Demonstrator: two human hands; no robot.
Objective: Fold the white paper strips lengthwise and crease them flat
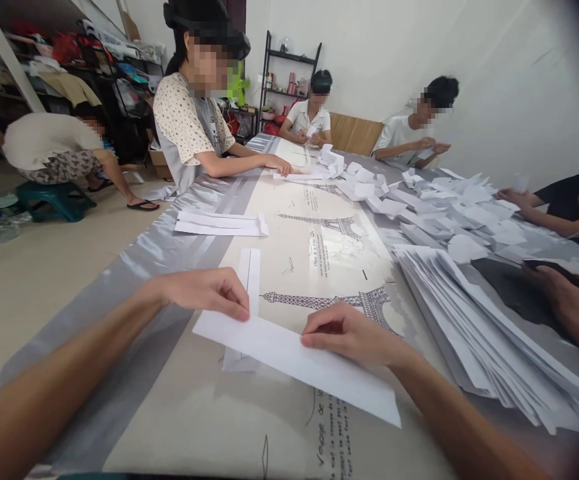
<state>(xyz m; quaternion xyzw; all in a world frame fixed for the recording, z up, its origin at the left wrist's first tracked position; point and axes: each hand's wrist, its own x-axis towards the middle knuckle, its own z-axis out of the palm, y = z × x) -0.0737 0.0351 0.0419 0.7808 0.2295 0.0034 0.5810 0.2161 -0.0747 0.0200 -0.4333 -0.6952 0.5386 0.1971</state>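
A long white paper strip (289, 357) slants across in front of me, held at its upper edge by both hands. My left hand (214, 293) pinches it near the left end, thumb against the paper. Further right, my right hand (344, 330) grips the same edge between thumb and curled fingers. Beneath the strip lies another folded white paper piece (250, 277), pointing away from me, partly covered. Both are over a tablecloth (209, 407) printed with Eiffel Towers and handwriting-style text.
A fanned stack of white paper (469, 327) lies to the right, with a heap of folded paper pieces (444, 207) behind it. More folded strips (222, 223) lie at the left. Several people sit or stand around the table; one crouches over a green stool (56, 200).
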